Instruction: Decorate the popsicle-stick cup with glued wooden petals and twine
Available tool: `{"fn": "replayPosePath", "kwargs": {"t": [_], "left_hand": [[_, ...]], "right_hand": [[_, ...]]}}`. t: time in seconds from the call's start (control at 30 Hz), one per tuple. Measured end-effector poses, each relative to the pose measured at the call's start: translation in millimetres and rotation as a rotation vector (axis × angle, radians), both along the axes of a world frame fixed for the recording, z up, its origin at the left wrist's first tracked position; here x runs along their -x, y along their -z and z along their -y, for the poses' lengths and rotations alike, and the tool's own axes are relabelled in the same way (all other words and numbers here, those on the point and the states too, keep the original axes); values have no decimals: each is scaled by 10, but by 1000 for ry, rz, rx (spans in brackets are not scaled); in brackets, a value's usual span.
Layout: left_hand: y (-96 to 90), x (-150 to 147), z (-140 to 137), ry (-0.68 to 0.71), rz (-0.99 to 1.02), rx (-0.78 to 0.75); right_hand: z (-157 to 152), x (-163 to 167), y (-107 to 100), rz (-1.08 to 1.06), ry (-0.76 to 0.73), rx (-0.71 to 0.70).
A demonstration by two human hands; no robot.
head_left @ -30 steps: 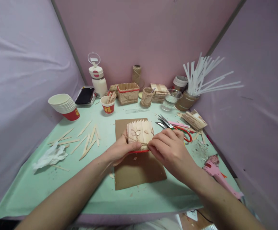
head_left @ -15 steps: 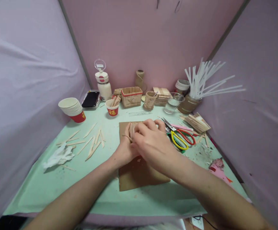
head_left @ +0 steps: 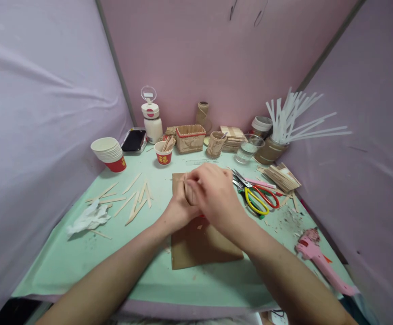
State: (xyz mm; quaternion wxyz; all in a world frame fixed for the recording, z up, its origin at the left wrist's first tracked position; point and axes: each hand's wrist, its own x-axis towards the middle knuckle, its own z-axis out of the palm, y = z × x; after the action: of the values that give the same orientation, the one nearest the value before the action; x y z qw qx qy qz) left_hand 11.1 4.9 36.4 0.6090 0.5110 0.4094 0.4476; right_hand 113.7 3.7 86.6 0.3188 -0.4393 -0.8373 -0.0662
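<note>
Over a brown cardboard sheet [head_left: 205,253], my two hands work close together. My left hand [head_left: 178,208] is wrapped around a small light-brown object [head_left: 190,195] with a ribbed side, mostly covered by fingers. My right hand [head_left: 213,192] arches over that object from the right, its fingers curled and the thumb pressed near the top. What lies between the right fingertips is hidden, and this hand is slightly blurred.
Scissors [head_left: 255,198] lie right of the cardboard, with a pink glue gun [head_left: 321,259] farther right. Loose wooden sticks [head_left: 137,203] and crumpled tissue [head_left: 90,220] are on the left. Behind stand paper cups [head_left: 110,153], a stick basket [head_left: 191,139] and a water cup [head_left: 247,151].
My right hand has lifted and curled more tightly over the small object. A thin cord end that stuck out by my left thumb no longer shows. The view has shifted slightly.
</note>
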Motion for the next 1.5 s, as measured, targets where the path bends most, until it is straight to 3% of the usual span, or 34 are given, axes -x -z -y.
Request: {"fn": "replayPosePath", "kwargs": {"t": [0.1, 0.2, 0.37, 0.6, 0.8, 1.07, 1.4, 1.5], "left_hand": [[87, 177, -2, 31, 74, 85], [114, 170, -11, 80, 203, 150], [128, 115, -22, 138, 336, 221], [151, 119, -31, 200, 368, 245], [151, 128, -39, 270, 398, 262], [140, 159, -76, 253, 437, 357], [169, 172, -85, 307, 394, 299], [186, 166, -86, 256, 345, 287]], "right_hand": [[54, -338, -68, -609, -19, 267], [37, -518, 37, -1187, -119, 525], [12, -690, 287, -1589, -92, 631], [51, -739, 407, -1714, -44, 710], [79, -717, 466, -1702, -75, 748], [92, -680, 565, -1661, -95, 745], [62, -671, 683, -1644, -90, 725], [72, -643, 690, -1613, -85, 720]]}}
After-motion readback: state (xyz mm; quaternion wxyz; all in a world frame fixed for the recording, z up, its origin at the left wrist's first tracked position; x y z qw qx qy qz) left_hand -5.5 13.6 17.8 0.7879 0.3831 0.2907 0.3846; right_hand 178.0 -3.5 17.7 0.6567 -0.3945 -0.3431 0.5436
